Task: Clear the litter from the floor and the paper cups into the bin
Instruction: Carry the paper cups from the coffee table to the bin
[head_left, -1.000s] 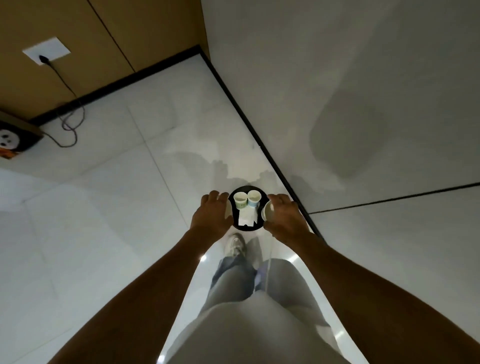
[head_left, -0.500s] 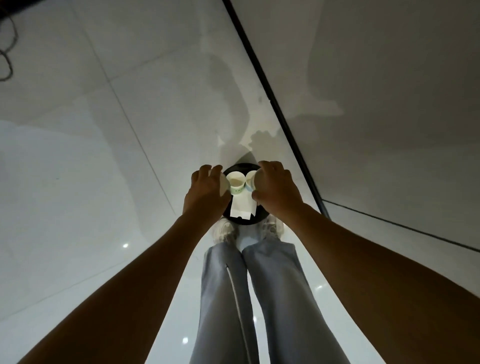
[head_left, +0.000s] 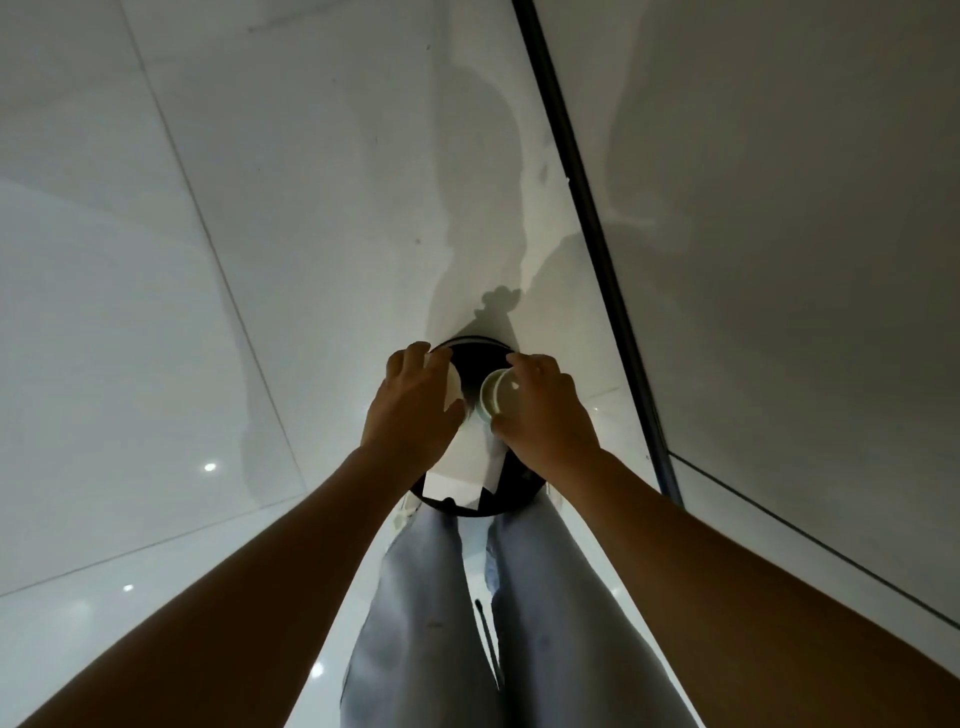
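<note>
A person stands over a round bin (head_left: 511, 501) on a tiled floor (head_left: 234, 260), close to a wall (head_left: 779, 208) on the right. The left hand (head_left: 410, 415) holds one paper cup (head_left: 453, 387) above the bin's left side; the right hand (head_left: 545, 415) holds another cup (head_left: 494, 397) tipped on its side above the middle. A sheet of paper (head_left: 467, 462) lies in the bin beneath both hands.
</note>
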